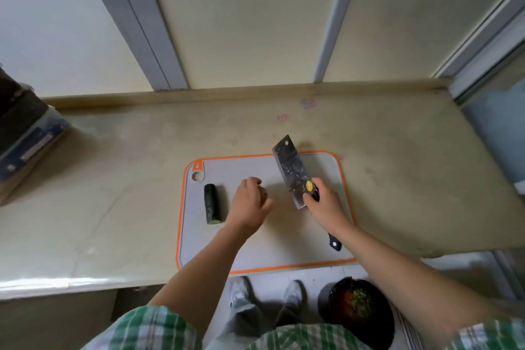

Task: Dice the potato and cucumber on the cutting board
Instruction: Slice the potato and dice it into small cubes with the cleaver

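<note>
Home kitchen: stone countertop [142,179], cutting board [284,247], cleaver [292,170].
</note>
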`<action>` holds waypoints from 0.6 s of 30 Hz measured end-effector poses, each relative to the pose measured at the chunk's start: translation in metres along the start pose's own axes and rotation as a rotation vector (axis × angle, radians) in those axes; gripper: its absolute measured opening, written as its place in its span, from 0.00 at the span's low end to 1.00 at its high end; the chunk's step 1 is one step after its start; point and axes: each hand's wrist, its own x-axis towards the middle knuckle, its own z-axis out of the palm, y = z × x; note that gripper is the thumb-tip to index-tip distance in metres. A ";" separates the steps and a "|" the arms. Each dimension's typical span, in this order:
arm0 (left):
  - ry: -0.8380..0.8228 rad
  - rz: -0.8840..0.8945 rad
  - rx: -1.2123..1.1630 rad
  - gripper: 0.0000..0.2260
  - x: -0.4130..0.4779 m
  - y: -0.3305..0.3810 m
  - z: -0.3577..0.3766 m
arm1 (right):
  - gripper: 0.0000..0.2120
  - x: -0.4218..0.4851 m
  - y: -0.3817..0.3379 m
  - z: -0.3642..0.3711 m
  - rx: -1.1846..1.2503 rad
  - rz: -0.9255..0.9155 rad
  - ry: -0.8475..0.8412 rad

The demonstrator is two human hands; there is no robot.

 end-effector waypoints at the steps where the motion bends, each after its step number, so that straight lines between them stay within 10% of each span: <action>1: -0.049 0.036 0.048 0.23 0.003 0.004 0.010 | 0.04 -0.002 0.007 -0.006 -0.018 -0.004 0.010; 18: 0.071 0.029 0.034 0.20 -0.004 0.005 0.033 | 0.06 0.003 0.019 -0.012 -0.516 -0.137 -0.175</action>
